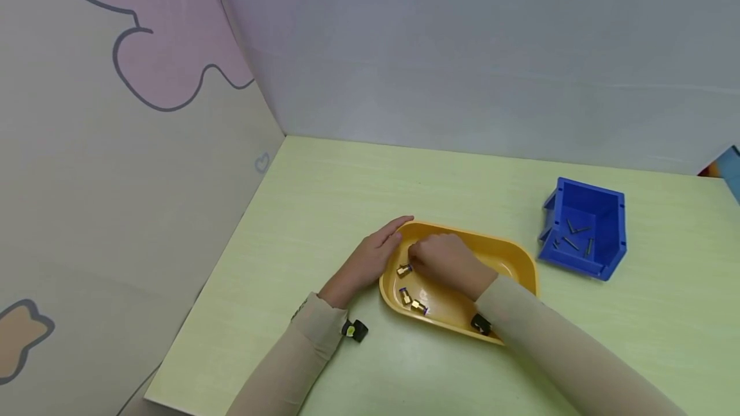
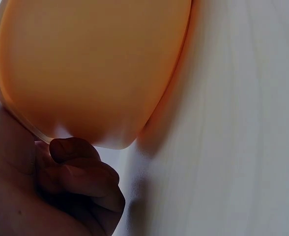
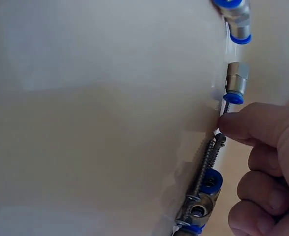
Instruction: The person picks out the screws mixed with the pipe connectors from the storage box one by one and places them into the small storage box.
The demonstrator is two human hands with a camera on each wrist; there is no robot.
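- Head view: the left hand lies flat against the outside of the yellow tray, fingers straight along its rim; the right hand is inside the tray with fingers curled down; a brass fitting sits just beside those fingertips; a blue bin with screws stands well apart.
- Left wrist view: the tray's orange wall is right above the fingers; they look bent here, touching its edge.
- Right wrist view: the fingertips pinch a thin screw; a longer screw lies just below them; a blue-ringed fitting sits just above.
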